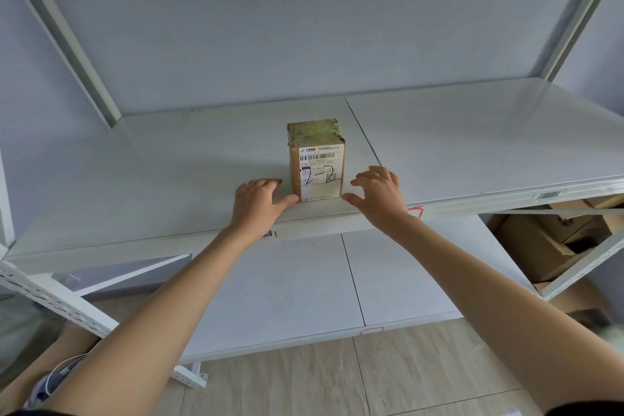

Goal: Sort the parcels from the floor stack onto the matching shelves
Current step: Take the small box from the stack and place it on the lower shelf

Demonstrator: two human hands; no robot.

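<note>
A: Head view — where's the parcel (316,160)?

B: Small brown cardboard box, standing upright on the white shelf (472,138), near the front edge, roughly mid-width, just left of the seam btwn the two shelf panels. Shipping label faces the camera w/ a barcode and "2-2" handwritten in black marker. Top is taped over.

A: And the hands?

B: Left hand (260,203) sits at the box's lower left — thumb tip touching the bottom-left corner, fingers laid fairly straight on the shelf beside it, not wrapped round anything. Right hand (380,194) is at the lower right, fingers spread and relaxed; thumb reaches the bottom-right corner, other fingers look apart from the box side. Neither hand grips it — both loose, holding nothing.

A: Anything else in frame?

B: Lower shelf (304,284) below, also white. A barcode sticker (269,235) on the upper shelf's front lip by the left wrist, a red-outlined tag (416,212) by the right wrist. Cardboard boxes (547,240) piled far right behind the rack's upright. Tan tiled floor (337,378) underneath.
</note>
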